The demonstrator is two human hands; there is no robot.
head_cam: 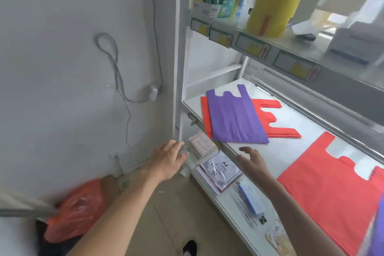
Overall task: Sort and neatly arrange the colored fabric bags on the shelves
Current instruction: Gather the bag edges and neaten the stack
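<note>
Head view shows both hands empty with fingers spread: the left hand (169, 159) hovers off the white shelf's (276, 151) left front corner, the right hand (252, 161) over its front edge. A flat purple fabric bag (234, 116) lies near the shelf's left end, overlapping a stack of red fabric bags (276, 124). A larger red fabric bag (332, 191) lies flat toward the right end.

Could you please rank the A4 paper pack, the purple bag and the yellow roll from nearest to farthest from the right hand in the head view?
From the right hand:
1. A4 paper pack, just to its left on the lower shelf.
2. Purple bag, beyond it, lying on a red bag.
3. Yellow roll, up on the higher shelf.
</note>
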